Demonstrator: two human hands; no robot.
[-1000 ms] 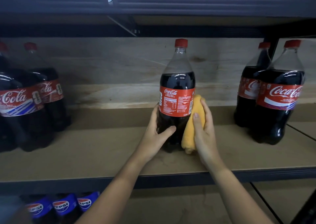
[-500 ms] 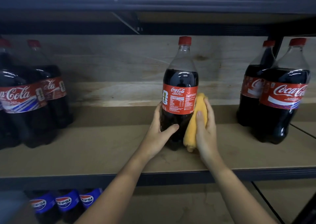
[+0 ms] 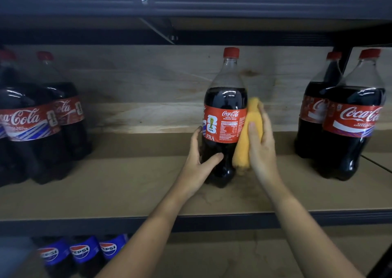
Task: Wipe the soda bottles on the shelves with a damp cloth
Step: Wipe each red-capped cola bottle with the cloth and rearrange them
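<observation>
I see one Coca-Cola bottle (image 3: 225, 116) standing upright on the wooden shelf board (image 3: 118, 184), a little right of centre, red cap on top and its red label turned toward me with "FIFA" and "FRA" printed at the left. My left hand (image 3: 196, 167) grips its lower body from the 9 o'clock side: the thumb lies across the dark front below the label and the fingers curl round the far left side. My right hand (image 3: 259, 148) holds a folded yellow cloth (image 3: 246, 137) and presses it flat against the bottle's 3 o'clock side, fingers curved over the cloth's outer face, the cloth covering the label's right edge and the plastic beneath it.

At 3 o'clock from that bottle, well apart, stand two more Coca-Cola bottles (image 3: 350, 129), one just behind the other. At 9 o'clock, far left, a group of Coca-Cola bottles (image 3: 36, 124) stands packed close together. On the shelf below, toward 7 o'clock, three Pepsi bottles (image 3: 81, 252) show their blue labels side by side.
</observation>
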